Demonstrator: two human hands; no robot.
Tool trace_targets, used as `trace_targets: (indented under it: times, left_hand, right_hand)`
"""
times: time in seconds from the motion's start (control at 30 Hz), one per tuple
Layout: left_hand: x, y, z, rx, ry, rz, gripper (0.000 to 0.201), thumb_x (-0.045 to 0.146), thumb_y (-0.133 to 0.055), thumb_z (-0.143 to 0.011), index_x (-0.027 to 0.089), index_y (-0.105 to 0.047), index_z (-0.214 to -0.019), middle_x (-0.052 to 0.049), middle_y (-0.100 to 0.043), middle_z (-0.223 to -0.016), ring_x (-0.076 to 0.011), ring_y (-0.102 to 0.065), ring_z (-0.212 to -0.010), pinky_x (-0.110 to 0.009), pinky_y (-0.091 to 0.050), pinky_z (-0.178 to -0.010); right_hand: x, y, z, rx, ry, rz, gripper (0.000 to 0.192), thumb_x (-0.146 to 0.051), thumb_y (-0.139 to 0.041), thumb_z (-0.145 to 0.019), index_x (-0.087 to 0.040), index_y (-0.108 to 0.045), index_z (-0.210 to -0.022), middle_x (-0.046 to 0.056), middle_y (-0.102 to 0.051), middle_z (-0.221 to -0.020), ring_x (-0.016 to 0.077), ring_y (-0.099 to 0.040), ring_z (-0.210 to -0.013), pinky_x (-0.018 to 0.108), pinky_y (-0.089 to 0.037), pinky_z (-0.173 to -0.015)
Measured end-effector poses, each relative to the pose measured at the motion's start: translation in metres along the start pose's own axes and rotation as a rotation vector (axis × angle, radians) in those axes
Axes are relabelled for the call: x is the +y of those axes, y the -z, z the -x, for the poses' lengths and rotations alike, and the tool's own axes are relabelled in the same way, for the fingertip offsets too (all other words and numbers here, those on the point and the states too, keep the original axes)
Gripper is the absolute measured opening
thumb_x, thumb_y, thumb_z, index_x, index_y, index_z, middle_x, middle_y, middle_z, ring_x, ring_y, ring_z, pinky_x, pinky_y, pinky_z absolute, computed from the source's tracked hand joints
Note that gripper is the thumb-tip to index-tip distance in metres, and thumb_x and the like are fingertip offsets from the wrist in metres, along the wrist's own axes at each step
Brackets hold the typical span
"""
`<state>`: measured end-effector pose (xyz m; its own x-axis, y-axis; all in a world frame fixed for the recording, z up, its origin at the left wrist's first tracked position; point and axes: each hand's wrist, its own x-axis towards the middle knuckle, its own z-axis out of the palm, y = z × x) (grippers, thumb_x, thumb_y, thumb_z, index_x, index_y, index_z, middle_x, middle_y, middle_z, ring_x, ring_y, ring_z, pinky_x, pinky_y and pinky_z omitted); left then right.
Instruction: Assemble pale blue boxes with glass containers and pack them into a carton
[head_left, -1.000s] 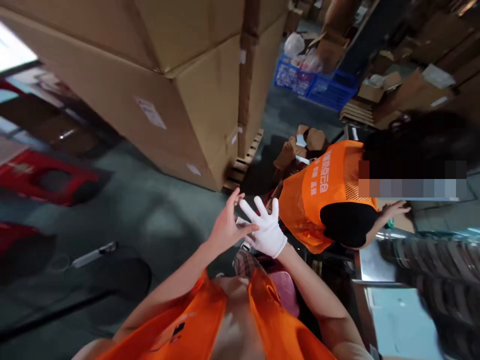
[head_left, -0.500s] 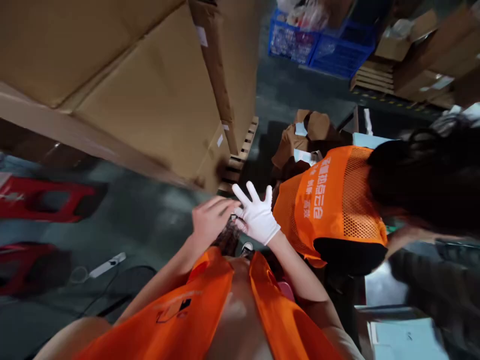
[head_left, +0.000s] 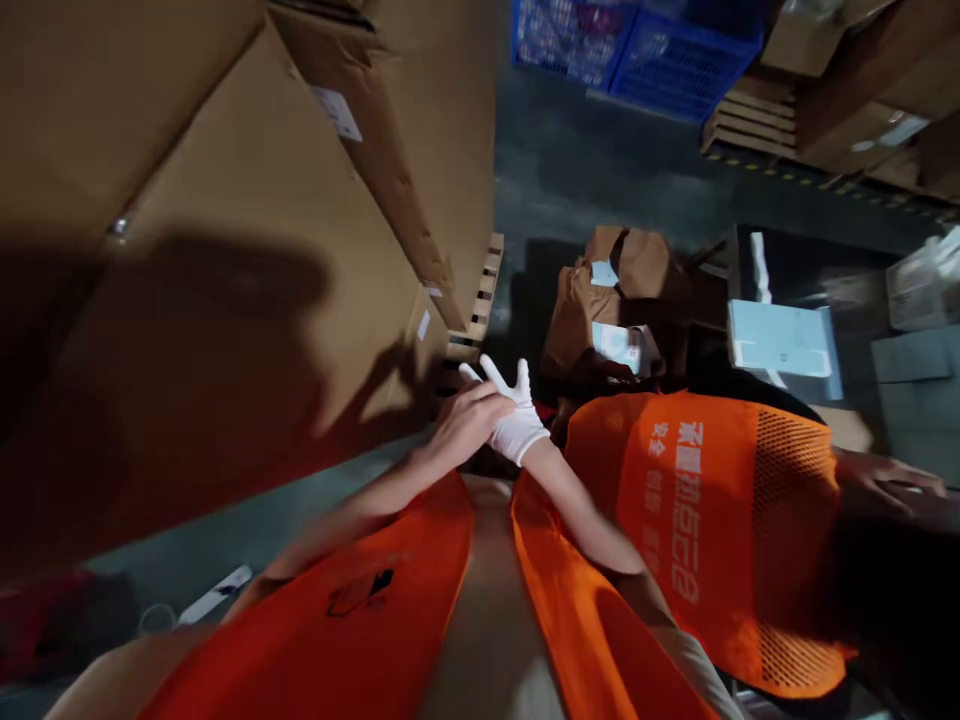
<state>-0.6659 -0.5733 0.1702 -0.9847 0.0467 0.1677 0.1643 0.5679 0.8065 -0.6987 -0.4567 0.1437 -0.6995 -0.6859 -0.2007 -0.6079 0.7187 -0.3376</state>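
Note:
My right hand [head_left: 517, 422] wears a white glove [head_left: 523, 446] with its cuff at the wrist. Several of its fingers are spread and stretched upward, and it holds nothing that I can see. My bare left hand [head_left: 466, 420] lies across the gloved hand, its fingers closed over the thumb side of the glove. The left fingertips rest on the white fabric, and they hide part of the right palm and thumb. Both hands are in front of my orange vest [head_left: 390, 590].
Tall cardboard boxes [head_left: 300, 200] on a pallet rise to the left. A co-worker in an orange vest [head_left: 712, 520] stands close on the right. Beyond are brown cartons [head_left: 574, 310], a table with a light blue box [head_left: 780, 335] and blue crates [head_left: 682, 70].
My left hand has moved right, from beside the gloved hand to over it. The view has shifted toward the boxes, and the co-worker has moved lower right.

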Motion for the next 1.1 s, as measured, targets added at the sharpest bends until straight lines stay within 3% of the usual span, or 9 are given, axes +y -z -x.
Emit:
trace_targets:
  times: [0.13, 0.2, 0.27, 0.43, 0.53, 0.7, 0.9, 1.0, 1.1]
  left_hand:
    - [-0.018, 0.039, -0.064, 0.283, 0.149, 0.019, 0.019, 0.031, -0.061, -0.103, 0.022, -0.077, -0.098, -0.003, -0.076, -0.092, -0.0144, -0.07, -0.077, -0.026, -0.057, -0.075]
    - [-0.031, 0.052, -0.099, 0.438, 0.206, 0.038, 0.02, 0.034, -0.061, -0.104, 0.021, -0.075, -0.101, -0.002, -0.074, -0.092, -0.012, -0.067, -0.07, -0.024, -0.056, -0.069]
    - [-0.047, 0.055, -0.135, 0.462, 0.199, -0.018, 0.022, 0.035, -0.06, -0.104, 0.02, -0.075, -0.1, -0.003, -0.073, -0.093, -0.0128, -0.068, -0.072, -0.024, -0.057, -0.071]
    - [-0.076, 0.027, -0.231, 0.292, 0.169, -0.129, 0.019, 0.032, -0.06, -0.105, 0.022, -0.076, -0.101, -0.005, -0.077, -0.097, -0.0178, -0.073, -0.093, -0.028, -0.057, -0.084]
    - [-0.067, 0.001, -0.295, 0.168, 0.1, -0.054, 0.017, 0.028, -0.06, -0.105, 0.022, -0.075, -0.1, -0.006, -0.078, -0.103, -0.0175, -0.075, -0.098, -0.028, -0.058, -0.089]
    - [-0.048, -0.048, -0.383, -0.073, -0.138, 0.055, 0.014, 0.022, -0.064, -0.103, 0.021, -0.076, -0.095, -0.014, -0.071, -0.142, -0.0248, -0.067, -0.133, -0.04, -0.056, -0.111]
    - [-0.075, -0.096, -0.445, 0.09, -0.325, 0.069, 0.031, 0.005, -0.058, -0.101, 0.024, -0.079, -0.115, -0.006, -0.084, -0.109, -0.0175, -0.079, -0.101, -0.033, -0.063, -0.092]
    - [-0.096, -0.09, -0.482, 0.146, -0.277, 0.045, 0.028, 0.007, -0.059, -0.101, 0.023, -0.08, -0.111, -0.006, -0.083, -0.106, -0.0165, -0.077, -0.094, -0.03, -0.062, -0.087]
    - [-0.12, -0.071, -0.527, 0.244, -0.078, -0.056, 0.025, 0.016, -0.057, -0.105, 0.023, -0.081, -0.108, -0.007, -0.082, -0.105, -0.0167, -0.076, -0.096, -0.029, -0.06, -0.091]
  right_hand:
    - [0.045, 0.026, -0.052, -0.129, 0.053, 0.085, 0.058, -0.038, -0.067, -0.096, -0.028, -0.061, -0.153, 0.011, -0.031, -0.176, 0.0444, -0.016, -0.165, 0.086, -0.004, -0.123]
    - [0.069, 0.04, -0.076, -0.176, 0.048, 0.122, 0.058, -0.041, -0.068, -0.096, -0.026, -0.062, -0.152, 0.012, -0.027, -0.178, 0.0464, -0.013, -0.165, 0.088, -0.004, -0.121]
    - [0.093, 0.054, -0.102, -0.19, 0.044, 0.118, 0.059, -0.044, -0.067, -0.098, -0.026, -0.061, -0.153, 0.012, -0.026, -0.178, 0.0469, -0.013, -0.165, 0.089, -0.007, -0.121]
    - [0.162, 0.096, -0.173, -0.196, 0.061, 0.108, 0.059, -0.045, -0.066, -0.099, -0.025, -0.059, -0.154, 0.013, -0.021, -0.179, 0.0485, -0.008, -0.165, 0.09, -0.003, -0.119]
    - [0.213, 0.126, -0.213, -0.215, 0.049, 0.105, 0.062, -0.045, -0.064, -0.1, -0.024, -0.055, -0.158, 0.013, -0.02, -0.179, 0.0481, -0.004, -0.166, 0.089, 0.0, -0.119]
    - [0.294, 0.168, -0.273, -0.201, -0.036, 0.102, 0.058, -0.044, -0.053, -0.106, -0.032, -0.048, -0.163, 0.007, -0.015, -0.18, 0.044, -0.001, -0.167, 0.086, -0.001, -0.123]
    - [0.357, 0.189, -0.326, -0.287, -0.159, 0.086, 0.051, -0.023, -0.041, -0.109, -0.029, -0.056, -0.157, 0.007, -0.018, -0.18, 0.0418, -0.005, -0.167, 0.085, -0.005, -0.123]
    - [0.378, 0.197, -0.343, -0.264, -0.181, -0.007, 0.05, -0.035, -0.05, -0.107, -0.024, -0.058, -0.156, 0.012, -0.021, -0.179, 0.047, -0.008, -0.166, 0.087, -0.006, -0.12]
    - [0.401, 0.207, -0.366, -0.231, -0.241, -0.051, 0.06, -0.047, -0.059, -0.102, -0.02, -0.056, -0.156, 0.016, -0.023, -0.178, 0.0505, -0.01, -0.164, 0.089, -0.009, -0.119]
